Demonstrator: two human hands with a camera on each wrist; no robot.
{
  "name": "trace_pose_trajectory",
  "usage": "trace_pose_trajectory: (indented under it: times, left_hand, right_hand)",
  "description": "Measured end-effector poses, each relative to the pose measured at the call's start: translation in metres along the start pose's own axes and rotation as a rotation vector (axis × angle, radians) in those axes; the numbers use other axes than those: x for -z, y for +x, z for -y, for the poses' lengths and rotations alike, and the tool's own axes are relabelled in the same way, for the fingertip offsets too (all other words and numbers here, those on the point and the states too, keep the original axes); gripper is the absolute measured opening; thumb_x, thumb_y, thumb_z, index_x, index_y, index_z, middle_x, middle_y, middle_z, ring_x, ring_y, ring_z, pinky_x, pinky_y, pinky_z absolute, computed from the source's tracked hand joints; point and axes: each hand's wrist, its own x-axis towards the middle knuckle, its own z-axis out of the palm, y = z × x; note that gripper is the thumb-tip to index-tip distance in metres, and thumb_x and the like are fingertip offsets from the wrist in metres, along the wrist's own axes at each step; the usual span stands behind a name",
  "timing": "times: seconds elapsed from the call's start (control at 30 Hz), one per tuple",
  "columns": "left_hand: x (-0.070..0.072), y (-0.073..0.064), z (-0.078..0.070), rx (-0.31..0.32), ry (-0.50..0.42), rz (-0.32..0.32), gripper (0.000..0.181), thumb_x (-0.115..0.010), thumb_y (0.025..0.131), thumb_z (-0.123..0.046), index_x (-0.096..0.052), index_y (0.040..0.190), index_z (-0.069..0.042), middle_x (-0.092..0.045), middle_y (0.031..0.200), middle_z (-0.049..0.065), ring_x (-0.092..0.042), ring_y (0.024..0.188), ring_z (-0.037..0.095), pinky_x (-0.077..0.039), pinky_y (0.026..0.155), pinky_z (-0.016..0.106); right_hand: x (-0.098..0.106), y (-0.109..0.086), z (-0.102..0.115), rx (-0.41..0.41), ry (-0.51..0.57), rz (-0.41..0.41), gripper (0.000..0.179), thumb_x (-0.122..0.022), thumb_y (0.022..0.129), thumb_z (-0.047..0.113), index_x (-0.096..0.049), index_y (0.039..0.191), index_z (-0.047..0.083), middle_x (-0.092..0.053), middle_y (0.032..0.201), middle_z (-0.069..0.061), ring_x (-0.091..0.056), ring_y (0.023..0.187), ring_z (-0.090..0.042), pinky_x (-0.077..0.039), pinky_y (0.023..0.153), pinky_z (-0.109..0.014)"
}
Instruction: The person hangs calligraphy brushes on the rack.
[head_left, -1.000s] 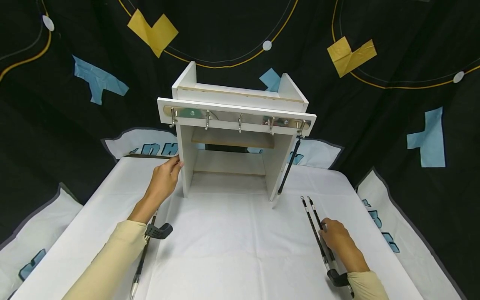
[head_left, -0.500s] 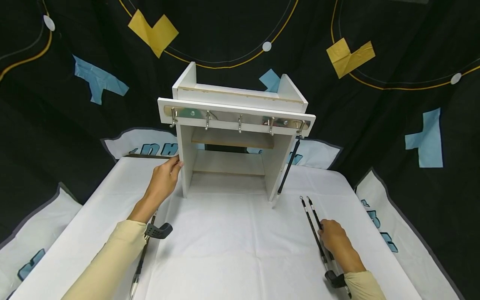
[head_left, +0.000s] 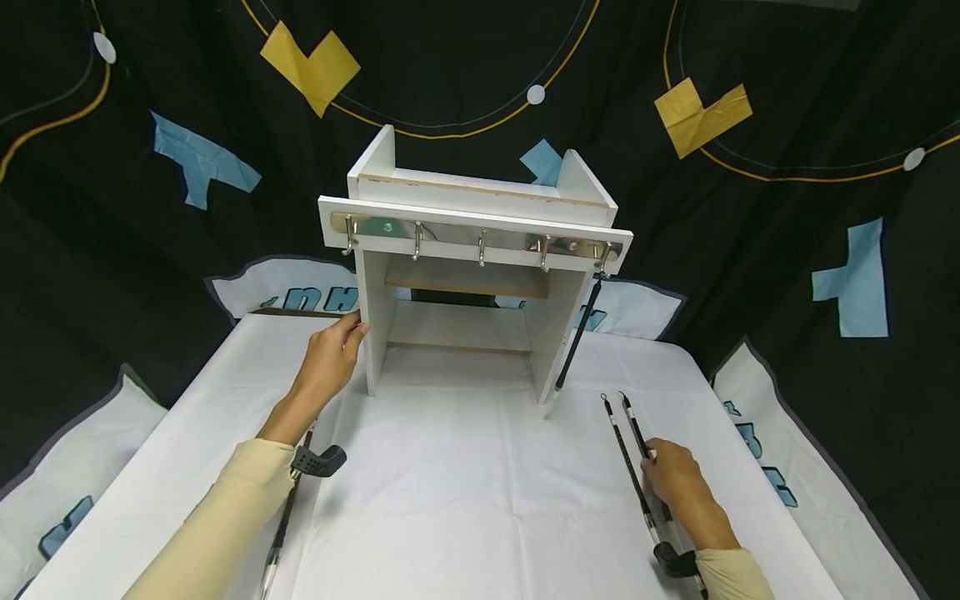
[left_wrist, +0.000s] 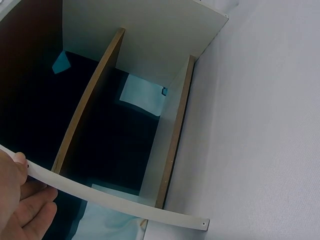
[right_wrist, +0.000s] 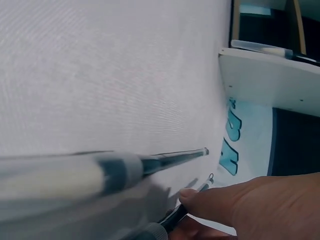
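A white wooden shelf unit point(head_left: 452, 325) with a rail of metal hooks point(head_left: 482, 242) stands on the cloth-covered table. My left hand point(head_left: 330, 358) grips the front edge of its left side panel, thumb at the edge and fingers along the outer face. One black calligraphy brush point(head_left: 579, 333) hangs by its loop from the rightmost hook. At the right, my right hand point(head_left: 678, 479) pinches a calligraphy brush point(right_wrist: 175, 216) between thumb and fingers, its loop end pointing toward the shelf. Beside it lies another calligraphy brush point(head_left: 626, 458); its pale bristles show inside a clear cap in the right wrist view.
Another dark brush point(head_left: 283, 517) lies at the left, partly under my left forearm. White cloth point(head_left: 450, 533) covers the table. Behind hangs a black curtain point(head_left: 465, 67) with yellow and blue tape pieces.
The loop end of the brush in my right hand has shifted slightly right, away from the brush beside it. My left hand keeps its grip on the shelf.
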Motion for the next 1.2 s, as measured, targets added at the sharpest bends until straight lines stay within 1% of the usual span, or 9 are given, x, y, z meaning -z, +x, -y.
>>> trace_pose_trajectory:
  times: [0.17,0.3,0.37,0.47,0.6,0.7,0.83,0.97,1.2]
  left_hand:
    - [-0.001,0.0,-0.001,0.002,0.001,0.003,0.043,-0.044,0.116,-0.019,-0.05,0.152,0.004,-0.06,0.143,0.031,-0.061,0.129,0.052,-0.052,0.101,0.067]
    - [-0.002,0.0,0.0,0.005,0.003,0.003,0.043,-0.044,0.116,-0.019,-0.05,0.151,0.004,-0.06,0.143,0.031,-0.061,0.129,0.051,-0.052,0.102,0.067]
    - [-0.002,0.0,0.0,0.009,0.002,0.001,0.043,-0.044,0.116,-0.019,-0.051,0.151,0.004,-0.061,0.143,0.031,-0.061,0.129,0.051,-0.052,0.102,0.067]
    - [-0.002,0.0,-0.001,0.011,0.002,0.002,0.042,-0.044,0.116,-0.019,-0.051,0.151,0.004,-0.06,0.143,0.031,-0.061,0.129,0.052,-0.051,0.102,0.067]
    - [-0.002,0.0,-0.002,0.011,0.002,-0.001,0.043,-0.044,0.116,-0.019,-0.051,0.151,0.004,-0.061,0.143,0.031,-0.061,0.129,0.051,-0.052,0.102,0.066]
    - [-0.002,-0.001,-0.003,0.011,0.002,-0.004,0.042,-0.044,0.116,-0.019,-0.052,0.151,0.003,-0.061,0.143,0.03,-0.061,0.129,0.051,-0.052,0.102,0.066]
    - [-0.002,-0.001,-0.003,0.015,0.002,-0.003,0.042,-0.045,0.115,-0.019,-0.052,0.151,0.003,-0.061,0.143,0.031,-0.061,0.129,0.051,-0.052,0.103,0.066]
    - [-0.002,-0.001,-0.002,0.018,0.004,0.001,0.043,-0.044,0.116,-0.019,-0.051,0.151,0.003,-0.06,0.144,0.031,-0.06,0.13,0.052,-0.051,0.103,0.066]
    - [-0.002,0.0,0.0,0.001,0.001,-0.004,0.042,-0.044,0.116,-0.019,-0.052,0.151,0.004,-0.061,0.143,0.031,-0.061,0.129,0.052,-0.051,0.103,0.066]
  right_hand:
    - [0.007,-0.003,0.001,0.012,0.044,-0.029,0.04,-0.064,0.101,0.001,-0.055,0.134,-0.018,-0.07,0.105,-0.034,-0.072,0.089,-0.043,-0.061,0.072,-0.052]
    - [0.013,-0.007,0.006,0.01,0.085,-0.044,0.041,-0.062,0.103,0.004,-0.054,0.137,-0.017,-0.071,0.103,-0.031,-0.071,0.083,-0.035,-0.06,0.068,-0.048]
    - [0.016,-0.01,0.01,0.021,0.094,-0.068,0.041,-0.061,0.103,0.004,-0.055,0.137,-0.016,-0.071,0.101,-0.029,-0.069,0.081,-0.033,-0.058,0.066,-0.047]
    - [0.02,-0.014,0.015,0.04,0.116,-0.114,0.041,-0.062,0.103,0.005,-0.056,0.138,-0.014,-0.071,0.102,-0.029,-0.07,0.084,-0.037,-0.058,0.065,-0.046]
    - [0.025,-0.021,0.025,0.059,0.165,-0.181,0.042,-0.064,0.104,0.008,-0.056,0.14,-0.011,-0.071,0.107,-0.032,-0.071,0.094,-0.045,-0.06,0.066,-0.048]
    - [0.03,-0.025,0.033,0.077,0.201,-0.244,0.042,-0.065,0.104,0.009,-0.057,0.142,-0.008,-0.071,0.109,-0.033,-0.071,0.097,-0.047,-0.06,0.068,-0.049]
    - [0.035,-0.031,0.045,0.097,0.244,-0.336,0.041,-0.065,0.105,0.01,-0.058,0.143,-0.005,-0.072,0.111,-0.031,-0.071,0.098,-0.045,-0.061,0.07,-0.048]
    - [0.04,-0.038,0.058,0.114,0.273,-0.424,0.041,-0.064,0.106,0.011,-0.058,0.145,-0.001,-0.071,0.112,-0.027,-0.071,0.1,-0.042,-0.06,0.068,-0.041]
    - [0.045,-0.05,0.083,0.15,0.325,-0.557,0.041,-0.069,0.104,0.01,-0.062,0.144,0.003,-0.072,0.107,-0.02,-0.072,0.098,-0.036,-0.054,0.063,-0.021]
